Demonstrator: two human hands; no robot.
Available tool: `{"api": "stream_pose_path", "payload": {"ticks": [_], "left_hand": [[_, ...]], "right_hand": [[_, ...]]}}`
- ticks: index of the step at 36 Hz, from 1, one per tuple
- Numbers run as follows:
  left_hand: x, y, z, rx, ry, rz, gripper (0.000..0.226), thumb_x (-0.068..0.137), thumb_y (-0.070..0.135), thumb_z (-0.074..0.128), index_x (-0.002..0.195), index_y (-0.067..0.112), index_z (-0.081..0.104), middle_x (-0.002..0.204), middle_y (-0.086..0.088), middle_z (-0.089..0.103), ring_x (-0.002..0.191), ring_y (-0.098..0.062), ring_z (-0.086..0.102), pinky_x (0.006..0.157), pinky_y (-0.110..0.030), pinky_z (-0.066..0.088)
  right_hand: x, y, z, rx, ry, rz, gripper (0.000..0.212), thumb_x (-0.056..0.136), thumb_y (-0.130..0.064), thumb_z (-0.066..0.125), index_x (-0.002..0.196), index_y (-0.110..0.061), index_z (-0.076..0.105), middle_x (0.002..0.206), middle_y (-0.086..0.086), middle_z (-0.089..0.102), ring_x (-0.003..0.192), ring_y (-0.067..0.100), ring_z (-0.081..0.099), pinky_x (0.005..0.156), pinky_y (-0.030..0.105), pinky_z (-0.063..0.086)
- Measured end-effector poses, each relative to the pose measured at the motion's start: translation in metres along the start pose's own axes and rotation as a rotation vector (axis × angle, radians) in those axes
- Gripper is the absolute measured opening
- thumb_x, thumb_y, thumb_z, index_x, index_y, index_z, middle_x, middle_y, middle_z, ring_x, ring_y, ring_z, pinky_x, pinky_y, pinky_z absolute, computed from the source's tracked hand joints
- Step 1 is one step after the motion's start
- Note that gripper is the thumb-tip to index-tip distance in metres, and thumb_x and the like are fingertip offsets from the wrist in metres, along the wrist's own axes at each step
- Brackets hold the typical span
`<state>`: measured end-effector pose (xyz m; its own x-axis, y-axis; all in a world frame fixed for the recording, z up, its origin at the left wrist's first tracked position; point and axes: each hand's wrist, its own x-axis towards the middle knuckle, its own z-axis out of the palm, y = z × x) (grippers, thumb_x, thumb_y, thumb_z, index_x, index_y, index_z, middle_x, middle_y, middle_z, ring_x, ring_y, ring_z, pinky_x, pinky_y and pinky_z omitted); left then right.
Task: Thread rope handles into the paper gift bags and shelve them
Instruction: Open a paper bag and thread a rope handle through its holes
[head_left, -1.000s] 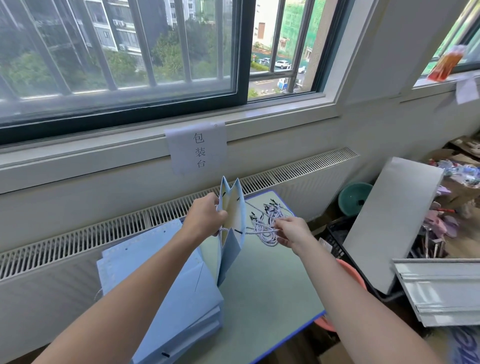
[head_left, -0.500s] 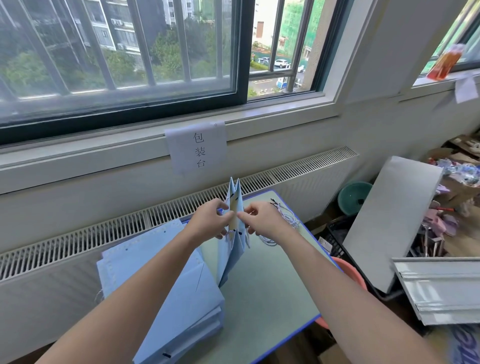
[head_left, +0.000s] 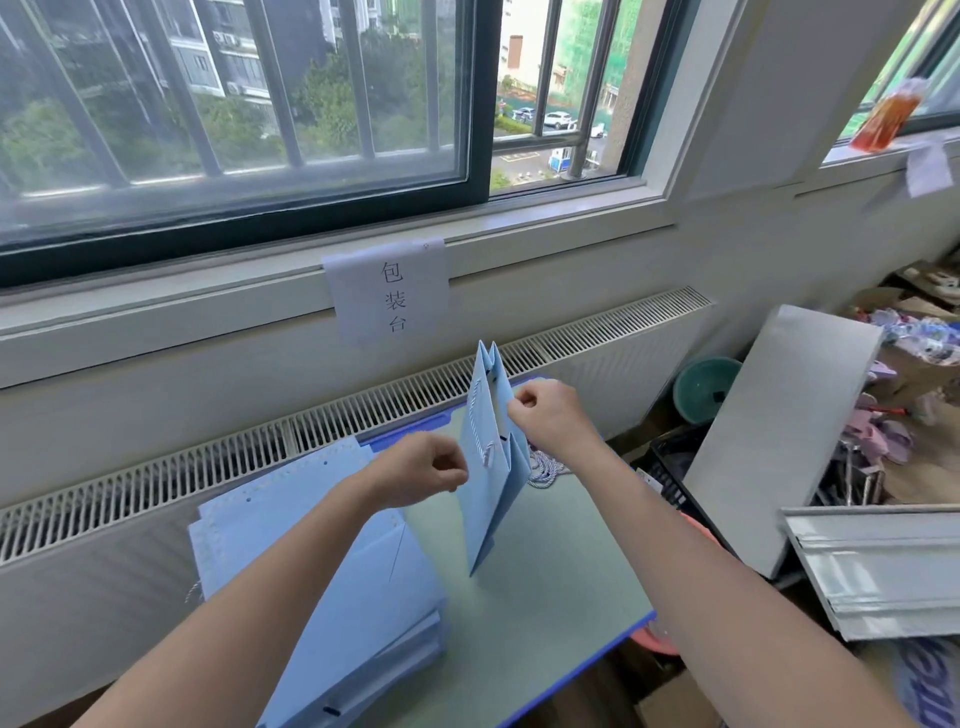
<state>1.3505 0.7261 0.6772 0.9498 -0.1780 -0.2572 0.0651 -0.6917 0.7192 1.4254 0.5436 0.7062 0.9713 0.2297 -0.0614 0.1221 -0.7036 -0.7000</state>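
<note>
- Both hands work one light blue paper gift bag (head_left: 491, 483) held upright above the table (head_left: 545, 587), hands apart, one each side of the bag.
- Left hand (head_left: 423, 470) sits at the bag's left face, low down, fingers curled; looks like it pinches the rope handle (head_left: 475, 431) end or the bag edge, exact contact hidden behind the knuckles.
- Right hand (head_left: 550, 415) is higher, at the bag's right edge near the top, fingers curled and pinching there; cannot tell if rope or paper is between fingertips.
- Bag is folded flat, pointed top corners up, bottom corner just above or touching the green table surface.
- White-and-blue twisted rope runs down the bag's left face, with a small loop or knot near the middle.
- Spare ropes (head_left: 545, 470) lie in a loose bundle on the table just behind the bag, partly hidden by the right wrist.
- Stack of flat blue bags (head_left: 311, 571) lies on the table's left part, under the left forearm.
- Table has a blue edge, stands against a slatted radiator cover (head_left: 208, 467).
- Paper sign (head_left: 389, 291) with printed characters hangs from the window sill above.
- Right of the table: leaning grey board (head_left: 779, 436), black crate (head_left: 670, 473), teal bowl (head_left: 704, 387), mixed clutter.
</note>
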Motion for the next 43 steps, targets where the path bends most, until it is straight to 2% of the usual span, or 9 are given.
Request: {"api": "stream_pose_path", "payload": {"ticks": [7,11,15,20,25,31,39,41,43], "left_hand": [[0.012,0.014,0.009,-0.102,0.22,0.115,0.007,0.091,0.031,0.067,0.095,0.026,0.066,0.084,0.012,0.065,0.071,-0.007,0.058,0.07,-0.027,0.051],[0.018,0.017,0.013,0.078,0.213,0.177,0.011,0.092,0.027,0.065,0.085,0.02,0.069,0.077,0.016,0.06,0.07,-0.003,0.056,0.071,-0.03,0.051],[0.02,0.006,0.013,0.359,0.175,0.158,0.016,0.095,0.029,0.058,0.087,0.018,0.066,0.085,0.009,0.058,0.075,-0.013,0.056,0.068,-0.034,0.048],[0.018,-0.011,0.011,0.591,0.107,0.077,0.017,0.097,0.025,0.052,0.094,0.014,0.065,0.098,0.001,0.058,0.089,-0.021,0.058,0.07,-0.03,0.043],[0.018,-0.014,0.011,0.684,0.08,0.047,0.018,0.098,0.027,0.051,0.1,0.016,0.065,0.096,0.004,0.052,0.092,-0.02,0.058,0.068,-0.028,0.041],[0.025,-0.005,0.004,0.564,0.077,0.014,0.028,0.098,0.027,0.053,0.125,0.02,0.059,0.12,0.001,0.059,0.107,-0.021,0.057,0.084,-0.035,0.049],[0.042,0.012,-0.027,0.095,0.617,0.075,0.055,0.089,0.024,0.069,0.136,0.009,0.046,0.129,-0.013,0.047,0.119,-0.027,0.049,0.105,-0.036,0.038],[0.043,0.016,-0.035,-0.006,0.621,0.117,0.072,0.085,0.028,0.074,0.145,0.012,0.037,0.139,-0.01,0.041,0.127,-0.021,0.042,0.111,-0.036,0.034],[0.042,0.018,-0.04,-0.134,0.514,0.154,0.071,0.084,0.026,0.075,0.145,0.018,0.039,0.139,-0.002,0.045,0.126,-0.012,0.044,0.11,-0.032,0.035]], "right_hand": [[0.0,0.002,-0.004,-0.008,-0.021,0.003,0.018,0.087,-0.015,0.051,0.071,-0.008,0.057,0.061,-0.003,0.053,0.051,0.013,0.049,0.045,0.019,0.038],[0.0,0.001,-0.006,-0.014,-0.022,0.002,0.018,0.087,-0.014,0.051,0.071,-0.008,0.056,0.062,-0.002,0.051,0.052,0.013,0.044,0.039,0.013,0.033],[0.0,0.001,-0.011,0.004,-0.002,0.001,0.022,0.085,-0.009,0.048,0.064,-0.009,0.045,0.06,0.004,0.041,0.055,0.017,0.032,0.048,0.028,0.028],[0.0,0.0,-0.019,0.008,0.016,0.001,0.024,0.086,-0.008,0.048,0.063,-0.007,0.042,0.061,0.005,0.04,0.059,0.017,0.03,0.052,0.03,0.025],[0.0,0.001,-0.02,-0.044,0.012,-0.002,0.032,0.089,-0.01,0.049,0.059,-0.014,0.038,0.057,-0.002,0.04,0.053,0.013,0.031,0.044,0.021,0.025],[0.002,-0.001,-0.02,-0.092,-0.024,-0.012,0.025,0.091,-0.015,0.051,0.067,-0.01,0.051,0.06,-0.002,0.047,0.055,0.012,0.038,0.046,0.018,0.031],[0.002,-0.006,-0.034,-0.233,-0.094,-0.1,0.024,0.096,-0.018,0.051,0.071,-0.019,0.053,0.086,-0.002,0.057,0.084,0.02,0.054,0.069,0.028,0.04],[0.002,-0.007,-0.039,-0.245,-0.11,-0.132,0.018,0.097,-0.018,0.05,0.079,-0.019,0.056,0.093,0.0,0.056,0.093,0.021,0.055,0.078,0.031,0.044],[0.003,-0.006,-0.042,-0.262,-0.122,-0.161,0.016,0.098,-0.019,0.05,0.084,-0.02,0.059,0.098,0.002,0.057,0.097,0.022,0.054,0.084,0.033,0.044]]}}
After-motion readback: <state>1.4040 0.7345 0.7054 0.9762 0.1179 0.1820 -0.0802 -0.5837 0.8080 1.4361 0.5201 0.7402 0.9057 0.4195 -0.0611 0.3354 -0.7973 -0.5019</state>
